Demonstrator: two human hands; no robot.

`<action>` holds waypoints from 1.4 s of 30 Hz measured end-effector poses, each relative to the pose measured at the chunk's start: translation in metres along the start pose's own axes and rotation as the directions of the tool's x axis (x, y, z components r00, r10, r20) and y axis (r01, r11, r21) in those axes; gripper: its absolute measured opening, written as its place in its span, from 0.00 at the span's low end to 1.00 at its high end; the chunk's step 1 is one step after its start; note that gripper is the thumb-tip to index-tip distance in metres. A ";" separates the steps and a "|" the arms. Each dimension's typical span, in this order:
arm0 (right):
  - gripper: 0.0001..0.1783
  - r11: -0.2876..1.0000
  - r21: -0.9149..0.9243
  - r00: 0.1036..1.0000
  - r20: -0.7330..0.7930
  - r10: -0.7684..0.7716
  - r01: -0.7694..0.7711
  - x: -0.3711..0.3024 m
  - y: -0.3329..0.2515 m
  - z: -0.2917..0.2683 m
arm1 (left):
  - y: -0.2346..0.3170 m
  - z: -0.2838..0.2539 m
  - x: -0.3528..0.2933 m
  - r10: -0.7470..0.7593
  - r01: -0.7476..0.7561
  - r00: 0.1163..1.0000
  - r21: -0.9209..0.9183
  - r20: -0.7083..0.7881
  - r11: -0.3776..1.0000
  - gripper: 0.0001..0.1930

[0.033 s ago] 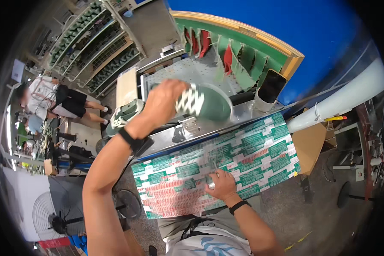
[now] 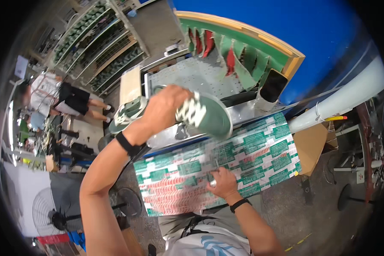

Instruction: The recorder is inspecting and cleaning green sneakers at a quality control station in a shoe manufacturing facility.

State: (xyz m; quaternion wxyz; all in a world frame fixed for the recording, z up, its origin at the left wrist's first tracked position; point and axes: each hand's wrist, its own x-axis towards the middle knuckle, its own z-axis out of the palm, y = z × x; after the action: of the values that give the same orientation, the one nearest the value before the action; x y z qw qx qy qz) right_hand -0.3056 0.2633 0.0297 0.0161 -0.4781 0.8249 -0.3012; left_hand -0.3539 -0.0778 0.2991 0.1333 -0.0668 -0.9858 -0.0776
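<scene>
My left hand point(image 2: 165, 109) is closed on a dark green sneaker point(image 2: 211, 116) with white laces, gripping it by the ankle end. The shoe hangs above the far edge of the work board, its toe pointing right. Lower down, over the board point(image 2: 260, 160) covered in green, white and red printed tape, my right hand point(image 2: 224, 183) is closed around something small and pale with a thin, blurred tip pointing away from me. What that is I cannot make out. Beside my left wrist, a second green shoe point(image 2: 130, 112) with white laces rests at the left.
A perforated metal conveyor surface point(image 2: 192, 77) runs beyond the board, with hanging green and red flaps at a tunnel opening. A phone point(image 2: 273, 85) leans in a holder at right. A thick white pipe point(image 2: 341, 98), a floor fan point(image 2: 57, 219) and people working at left surround me.
The green sneaker in my left hand has come slightly down toward the board, its toe dipping lower. My right hand is almost where it was.
</scene>
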 end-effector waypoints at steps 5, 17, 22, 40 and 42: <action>0.29 0.999 -0.009 0.997 0.066 0.032 -0.032 -0.001 -0.004 0.001 | 0.084 0.005 -0.127 0.216 -0.264 0.913 0.096 0.346 0.960 0.23; 0.29 0.989 -0.089 0.977 -0.171 -0.128 0.114 -0.003 -0.011 0.008 | 0.191 0.132 -0.329 -0.930 0.644 0.319 -0.762 0.180 0.073 0.34; 0.32 0.990 0.121 0.995 -0.072 0.075 -0.066 -0.010 -0.012 0.009 | 0.200 0.179 -0.345 -0.923 0.605 0.367 -0.783 0.115 0.143 0.12; 0.15 0.969 0.048 0.968 0.059 -0.246 0.243 0.093 -0.103 0.019 | 0.188 0.188 -0.302 -0.922 0.563 0.387 -0.799 0.030 0.211 0.16; 0.13 0.983 0.165 0.988 0.114 -0.104 0.084 0.101 -0.092 0.027 | 0.187 0.195 -0.304 -0.916 0.547 0.396 -0.819 0.071 0.173 0.15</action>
State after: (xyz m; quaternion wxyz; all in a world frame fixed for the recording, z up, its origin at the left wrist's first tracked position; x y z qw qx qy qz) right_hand -0.2803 0.1366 0.0811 0.0905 -0.5314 0.7720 -0.3368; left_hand -0.0843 0.1050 0.0556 0.2565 0.4079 -0.6923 -0.5372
